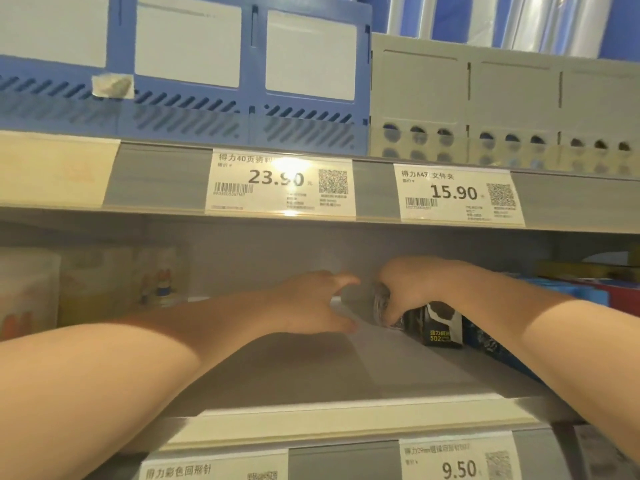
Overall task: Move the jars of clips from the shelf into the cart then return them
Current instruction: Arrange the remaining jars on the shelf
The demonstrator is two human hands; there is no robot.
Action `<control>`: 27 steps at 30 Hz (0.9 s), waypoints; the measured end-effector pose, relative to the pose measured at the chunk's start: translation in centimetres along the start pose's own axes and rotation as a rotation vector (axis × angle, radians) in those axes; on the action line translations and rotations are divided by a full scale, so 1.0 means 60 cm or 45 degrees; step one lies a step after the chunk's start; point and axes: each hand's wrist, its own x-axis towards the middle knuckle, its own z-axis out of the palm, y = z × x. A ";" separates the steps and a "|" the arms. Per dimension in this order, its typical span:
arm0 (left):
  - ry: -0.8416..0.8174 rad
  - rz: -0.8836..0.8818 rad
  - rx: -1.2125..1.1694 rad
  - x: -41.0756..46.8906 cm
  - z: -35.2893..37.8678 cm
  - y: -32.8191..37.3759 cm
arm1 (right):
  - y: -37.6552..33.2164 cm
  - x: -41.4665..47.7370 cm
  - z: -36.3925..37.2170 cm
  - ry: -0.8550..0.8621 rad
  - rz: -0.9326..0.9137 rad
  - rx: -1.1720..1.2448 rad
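Both my arms reach deep into the middle shelf [311,382]. My right hand [412,285] curls over the top of a clear jar of clips [382,308] standing near the back of the shelf, next to a black carton. The jar is mostly hidden under my fingers. My left hand [311,303] hovers just left of the jar with fingers spread and thumb out, holding nothing. The cart is out of view.
A black carton [441,327] and blue boxes [568,292] stand right of the jar. Pale packages [31,289] fill the shelf's left end. Above, blue [187,64] and grey file boxes [485,98] sit over price tags [280,185].
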 end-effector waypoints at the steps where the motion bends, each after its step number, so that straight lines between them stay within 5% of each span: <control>1: -0.016 -0.002 0.010 -0.002 0.000 0.001 | -0.002 -0.005 -0.002 0.042 -0.006 -0.027; 15: 0.110 0.069 -0.024 -0.018 -0.033 0.013 | -0.005 -0.156 -0.031 0.673 0.064 0.256; 22: 0.119 -0.035 -0.361 -0.049 -0.078 0.019 | -0.034 -0.164 -0.032 0.764 0.152 1.013; 27: 0.097 0.013 -0.652 -0.078 -0.070 0.053 | -0.088 -0.153 -0.035 0.609 0.113 1.172</control>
